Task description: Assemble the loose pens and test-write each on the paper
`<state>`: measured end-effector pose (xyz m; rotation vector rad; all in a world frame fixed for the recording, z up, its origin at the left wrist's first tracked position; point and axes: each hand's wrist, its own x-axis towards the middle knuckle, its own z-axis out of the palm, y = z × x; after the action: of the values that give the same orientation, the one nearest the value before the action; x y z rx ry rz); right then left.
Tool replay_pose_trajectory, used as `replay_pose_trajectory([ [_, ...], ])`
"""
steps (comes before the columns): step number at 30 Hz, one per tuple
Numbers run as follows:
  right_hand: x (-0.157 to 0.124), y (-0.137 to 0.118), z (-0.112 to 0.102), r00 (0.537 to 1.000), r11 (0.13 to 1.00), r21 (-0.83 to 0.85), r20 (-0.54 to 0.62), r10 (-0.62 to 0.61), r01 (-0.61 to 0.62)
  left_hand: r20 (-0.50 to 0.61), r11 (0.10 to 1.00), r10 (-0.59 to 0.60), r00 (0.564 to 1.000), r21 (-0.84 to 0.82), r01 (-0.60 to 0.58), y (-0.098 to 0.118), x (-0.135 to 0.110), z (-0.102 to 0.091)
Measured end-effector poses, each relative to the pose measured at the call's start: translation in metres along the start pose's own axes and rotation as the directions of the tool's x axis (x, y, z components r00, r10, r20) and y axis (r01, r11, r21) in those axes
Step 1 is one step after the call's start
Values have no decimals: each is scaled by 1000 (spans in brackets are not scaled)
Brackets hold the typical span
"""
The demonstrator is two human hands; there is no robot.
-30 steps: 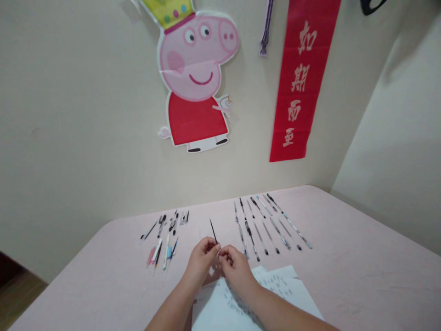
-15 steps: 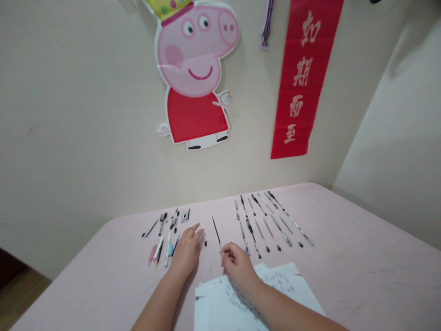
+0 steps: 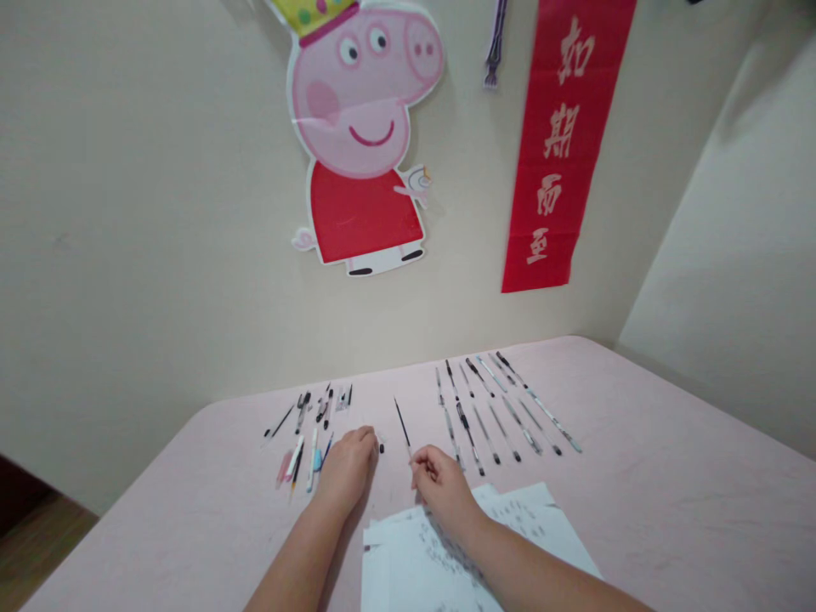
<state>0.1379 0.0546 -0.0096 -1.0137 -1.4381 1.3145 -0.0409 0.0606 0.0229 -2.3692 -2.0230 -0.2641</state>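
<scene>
My right hand (image 3: 439,483) pinches the near end of a thin black pen refill (image 3: 401,423), which points away from me over the pink table (image 3: 669,501). My left hand (image 3: 348,467) rests palm down on the table with its fingers curled. Its fingertips sit right beside a tiny black cap (image 3: 381,446) lying on the cloth; whether they touch it I cannot tell. Just left of that hand lie several coloured pens (image 3: 304,455).
A row of several pens and refills (image 3: 503,408) lies to the right of my hands. Small pen parts (image 3: 315,404) sit at the back left. White written sheets (image 3: 472,552) lie under my right forearm. Walls close the back and right side.
My hands were together on the refill a second ago. The left hand let go, moved left and down to the table, and its fingers have curled in by the small black cap.
</scene>
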Motion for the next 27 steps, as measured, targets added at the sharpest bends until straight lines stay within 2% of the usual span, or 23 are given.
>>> replay_pose_trajectory([
  [6,2,4,-1,1000,1000,-15,2,-8,8,33,992,76,997,98,-79,3,-2,-14],
  [15,3,5,0,1000,1000,17,-2,11,-11,30,995,50,998,83,-53,1,-4,-8],
  [17,3,5,-1,1000,1000,11,1,4,-4,-34,999,44,998,19,-43,-2,-4,-4],
  [19,2,5,-1,1000,1000,4,15,-5,5,-147,995,41,988,-81,-54,-6,-3,1],
  [23,0,2,-1,998,999,-34,62,-21,23,-352,962,-25,936,-262,-73,-17,0,11],
  [27,-4,-4,1,994,992,-121,104,-35,47,-456,931,-148,877,-364,-32,-24,2,16],
])
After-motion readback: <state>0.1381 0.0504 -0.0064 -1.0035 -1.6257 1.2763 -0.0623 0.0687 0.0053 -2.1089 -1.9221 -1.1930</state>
